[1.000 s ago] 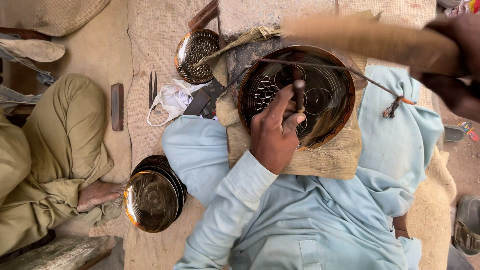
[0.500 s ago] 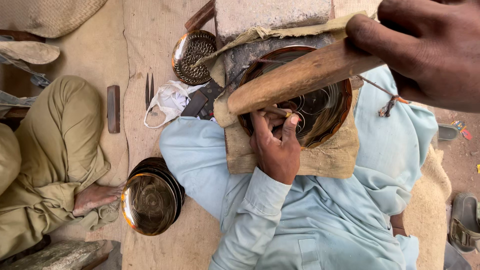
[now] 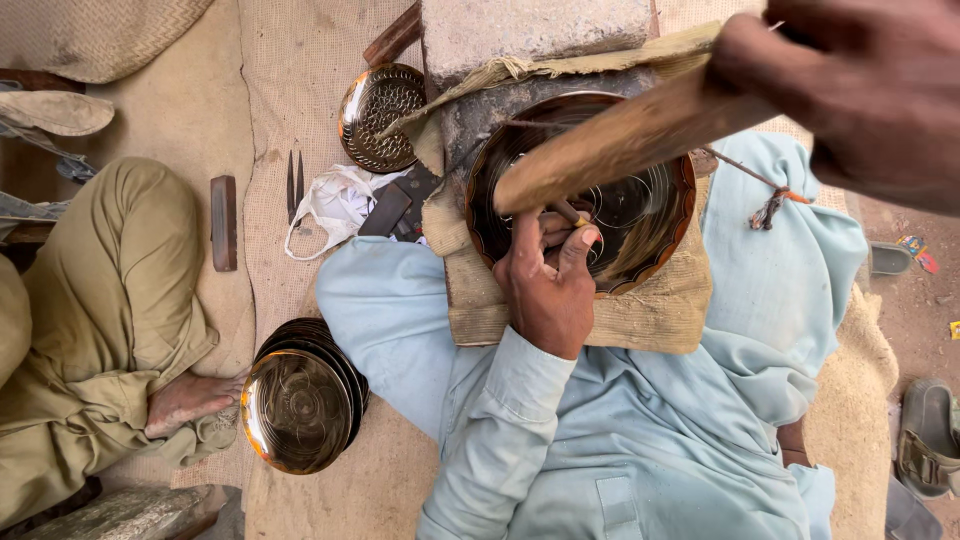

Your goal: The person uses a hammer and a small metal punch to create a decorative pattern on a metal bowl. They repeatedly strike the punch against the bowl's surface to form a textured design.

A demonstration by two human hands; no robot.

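Observation:
A round brass plate [image 3: 650,215] with engraved patterns lies on a folded burlap pad [image 3: 650,315] over my lap. My left hand [image 3: 548,285] rests on the plate's near rim, its fingers pinched around a small chisel [image 3: 570,213] that stands on the metal. My right hand [image 3: 850,95] is raised at the top right, gripping a thick wooden mallet [image 3: 620,145] whose head hangs over the plate and hides part of it.
A stack of brass plates [image 3: 300,405] sits on the floor at the lower left. Another perforated brass dish [image 3: 378,115], a white cloth [image 3: 335,200], metal tools [image 3: 294,185] and a stone block [image 3: 535,30] lie beyond. Another person's legs [image 3: 110,300] sit at left.
The mallet has swung across and down over the plate, then shifted slightly up and right. My left hand keeps the chisel on the plate, moved a little toward the near rim.

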